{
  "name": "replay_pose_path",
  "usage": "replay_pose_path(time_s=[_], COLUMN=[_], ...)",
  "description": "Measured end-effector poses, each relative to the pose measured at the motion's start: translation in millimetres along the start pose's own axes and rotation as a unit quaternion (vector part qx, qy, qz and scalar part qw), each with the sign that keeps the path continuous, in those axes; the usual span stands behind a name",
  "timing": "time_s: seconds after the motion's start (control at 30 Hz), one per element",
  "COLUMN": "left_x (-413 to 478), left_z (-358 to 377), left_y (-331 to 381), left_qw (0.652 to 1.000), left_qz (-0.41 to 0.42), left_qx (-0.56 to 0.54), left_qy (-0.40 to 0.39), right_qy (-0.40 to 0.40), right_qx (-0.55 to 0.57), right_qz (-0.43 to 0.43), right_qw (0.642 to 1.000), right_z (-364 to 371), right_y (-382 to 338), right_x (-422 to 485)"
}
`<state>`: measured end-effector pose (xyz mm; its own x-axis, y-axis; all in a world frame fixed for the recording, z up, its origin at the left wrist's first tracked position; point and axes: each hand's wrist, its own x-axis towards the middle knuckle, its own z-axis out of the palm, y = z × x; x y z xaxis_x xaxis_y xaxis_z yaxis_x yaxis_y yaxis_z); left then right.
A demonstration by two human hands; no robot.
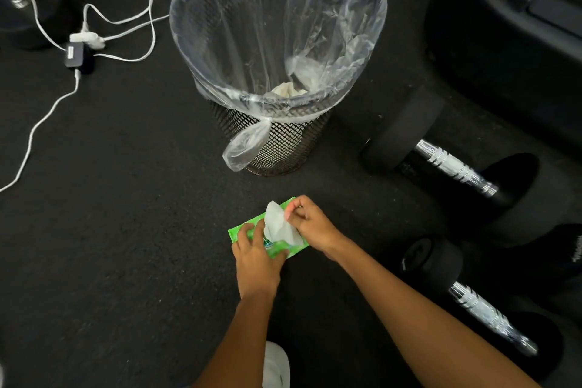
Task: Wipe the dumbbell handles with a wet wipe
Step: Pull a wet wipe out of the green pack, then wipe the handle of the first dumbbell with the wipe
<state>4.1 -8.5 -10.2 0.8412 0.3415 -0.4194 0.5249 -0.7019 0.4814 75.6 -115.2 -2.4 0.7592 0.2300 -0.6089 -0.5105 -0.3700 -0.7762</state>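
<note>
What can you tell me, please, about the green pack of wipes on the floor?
The pack is a flat, bright green packet, soft plastic by the look of it, with a small printed label. It lies on the dark floor, on the person's side of the wire bin. The left hand presses it down, while the right hand pinches a crumpled white wipe sticking up from its top.

Single head-worn wide-angle view, looking forward and steeply down at the dark floor (126, 230), hands (256, 257) close below, bin (277, 25) just ahead
</note>
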Motion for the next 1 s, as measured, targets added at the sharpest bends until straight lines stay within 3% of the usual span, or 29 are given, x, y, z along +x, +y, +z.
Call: replay_pose_path(time_s=[0.17, 0.33, 0.4, 0.47, 0.57, 0.7, 0.87, 1.0], left_x=[0.5, 8.1, 12.1, 11.6, 9.2, 5.2, -7.3, -16.3], left_z=[2.6, 3.2, 3.5, 0.0, -10.3, -18.8, -17.1, -18.0], left_y=[6.0, 13.7, 24.0, 42.7, 75.0, 107.1, 130.6, 149.6], left_qw=[0.999, 0.997, 0.998, 0.988, 0.940, 0.872, 0.847, 0.831], left_qz=[0.017, 0.039, 0.062, 0.033, -0.027, -0.061, -0.011, 0.018], left_qx=[0.006, 0.062, -0.002, -0.148, -0.340, -0.480, -0.486, -0.495], left_qy=[0.036, -0.004, 0.014, 0.038, 0.005, -0.072, -0.213, -0.253], right_qy=[0.059, 0.069, 0.066, 0.075, 0.099, 0.140, 0.183, 0.198], right_qx=[0.166, 0.244, 0.234, 0.223, 0.231, 0.252, 0.298, 0.307], right_qz=[0.036, 0.004, -0.011, -0.030, -0.071, -0.119, -0.140, -0.135], right_qw=[0.984, 0.967, 0.970, 0.972, 0.965, 0.950, 0.926, 0.921], right_z=[-9.1, -25.4, -31.2, -37.0, -47.3, -68.0, -94.7, -117.4], right_y=[5.1, 4.4, 1.3, -0.8, -5.8, -13.6, -16.4, -14.6], right_x=[-9.9, -19.0, -23.6, -27.5, -36.2, -55.6, -81.0, -100.8])
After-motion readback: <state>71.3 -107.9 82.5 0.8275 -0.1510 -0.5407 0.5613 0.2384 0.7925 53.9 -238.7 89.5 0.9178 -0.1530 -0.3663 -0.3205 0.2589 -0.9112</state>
